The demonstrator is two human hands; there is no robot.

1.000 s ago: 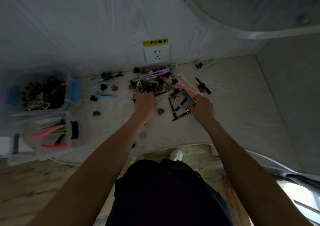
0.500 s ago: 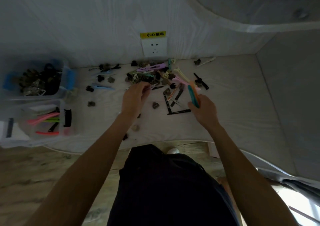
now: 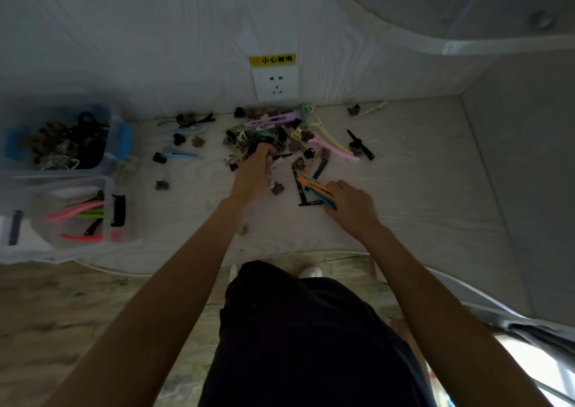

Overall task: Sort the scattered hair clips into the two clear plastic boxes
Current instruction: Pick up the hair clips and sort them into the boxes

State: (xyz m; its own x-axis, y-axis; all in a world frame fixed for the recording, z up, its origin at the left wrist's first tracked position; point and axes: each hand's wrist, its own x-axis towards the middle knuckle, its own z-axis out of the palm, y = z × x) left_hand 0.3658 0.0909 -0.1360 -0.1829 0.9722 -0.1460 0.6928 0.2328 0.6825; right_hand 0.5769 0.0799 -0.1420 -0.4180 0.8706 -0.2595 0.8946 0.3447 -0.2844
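Observation:
A heap of hair clips [image 3: 280, 132] lies on the pale table below a wall socket: long purple, pink and cream clips and small dark claw clips. My left hand [image 3: 255, 173] is closed at the heap's near edge, with small clips in its fingers. My right hand [image 3: 351, 204] grips a bunch of long clips [image 3: 317, 190], orange and teal, low over the table. At the far left stand two clear boxes: the back box [image 3: 113, 145] holds small dark claw clips, the front box [image 3: 107, 195] holds long pink, green, red and black clips.
A few stray clips [image 3: 183, 156] lie between the heap and the boxes, and one pair [image 3: 361, 145] sits right of the heap. The wall socket [image 3: 275, 84] has a yellow warning label. The table's curved front edge [image 3: 280, 257] runs just before my legs. A grey panel [image 3: 522, 157] stands at right.
My right hand lifted the orange and teal clips from the heap's edge, then brought them down nearer the table. My left hand stayed at the heap, closing on small clips.

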